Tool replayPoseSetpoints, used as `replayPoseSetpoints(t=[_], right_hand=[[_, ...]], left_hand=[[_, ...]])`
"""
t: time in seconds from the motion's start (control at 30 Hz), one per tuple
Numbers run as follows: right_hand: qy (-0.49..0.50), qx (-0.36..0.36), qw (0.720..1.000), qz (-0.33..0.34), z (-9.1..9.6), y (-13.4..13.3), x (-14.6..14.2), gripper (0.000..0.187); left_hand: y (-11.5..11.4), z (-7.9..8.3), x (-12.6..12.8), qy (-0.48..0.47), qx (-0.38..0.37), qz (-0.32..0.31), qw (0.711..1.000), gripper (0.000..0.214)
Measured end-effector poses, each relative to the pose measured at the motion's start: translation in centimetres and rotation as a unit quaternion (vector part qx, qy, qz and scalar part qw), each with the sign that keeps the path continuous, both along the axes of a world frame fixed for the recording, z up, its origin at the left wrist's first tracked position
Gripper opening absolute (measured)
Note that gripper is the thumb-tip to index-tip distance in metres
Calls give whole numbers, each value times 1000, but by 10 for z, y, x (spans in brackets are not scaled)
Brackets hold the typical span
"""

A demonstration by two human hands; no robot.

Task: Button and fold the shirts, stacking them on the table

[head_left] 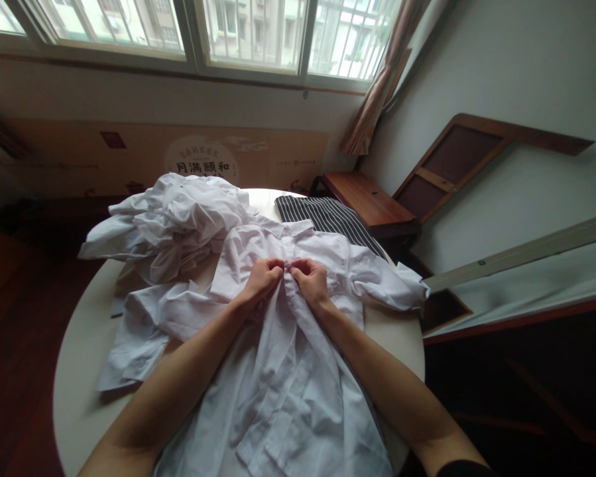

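Observation:
A white shirt lies spread front-up on a round white table, collar pointing away from me. My left hand and my right hand meet at the shirt's front placket just below the collar. Both hands are closed in a pinch on the fabric edges, fingertips touching each other. The shirt's sleeves spread out to the left and right.
A heap of crumpled white garments sits at the table's far left. A folded black-and-white striped cloth lies at the far right edge. Beyond are a wooden bench, cardboard under the window, and leaning wooden boards at right.

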State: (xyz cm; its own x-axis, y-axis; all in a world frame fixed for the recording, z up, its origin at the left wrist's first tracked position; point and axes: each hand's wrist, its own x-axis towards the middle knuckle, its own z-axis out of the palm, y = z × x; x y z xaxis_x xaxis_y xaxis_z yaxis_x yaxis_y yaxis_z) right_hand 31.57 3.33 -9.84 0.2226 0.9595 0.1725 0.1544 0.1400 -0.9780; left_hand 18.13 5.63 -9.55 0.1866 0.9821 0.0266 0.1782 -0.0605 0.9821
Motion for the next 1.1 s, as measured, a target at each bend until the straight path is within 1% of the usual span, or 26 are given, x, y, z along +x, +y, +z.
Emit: replayPoseSetpoints(t=[0.1,0.27,0.33,0.4,0.47,0.53,0.67,0.73,0.8,0.87,0.9,0.97,1.1], right_hand=[[25,-12,1000,6,2,-1,0,14],[-12,-15,1000,13,10,-8,-3,23],[-5,-25,1000,9,10,-8,-4,25],[30,-53,998,4,8,-5,-3,25],[68,-86,994,-1,5,-2,-3,24],[88,-104,991,-3,4,-1,-2,23],[76,-86,993,-13,3,-2,-2,22],[44,-71,996,-33,2,-2,-2,22],[7,-59,997,-51,-1,-2,-2,22],[-16,-50,997,-52,-3,-2,-2,21],[-19,-47,998,-48,-4,-2,-2,21],[-10,-45,998,-35,-5,-2,-3,20],[36,-47,998,-16,-3,-3,-6,20]], left_hand=[[-1,1,0,22,47,8,999,22],[-9,7,1,87,116,41,989,19],[-12,9,1,113,139,49,983,17],[-12,8,1,113,137,41,983,15],[-9,5,1,102,113,34,988,15],[-5,2,0,97,89,41,990,15],[-2,2,-1,117,76,54,989,16],[-6,7,-1,161,98,75,979,14],[-12,12,0,226,152,96,957,12],[-18,17,1,282,206,98,932,13],[-20,18,2,297,220,92,925,13],[-21,19,4,299,213,82,927,13],[-13,14,5,230,112,73,964,13]])
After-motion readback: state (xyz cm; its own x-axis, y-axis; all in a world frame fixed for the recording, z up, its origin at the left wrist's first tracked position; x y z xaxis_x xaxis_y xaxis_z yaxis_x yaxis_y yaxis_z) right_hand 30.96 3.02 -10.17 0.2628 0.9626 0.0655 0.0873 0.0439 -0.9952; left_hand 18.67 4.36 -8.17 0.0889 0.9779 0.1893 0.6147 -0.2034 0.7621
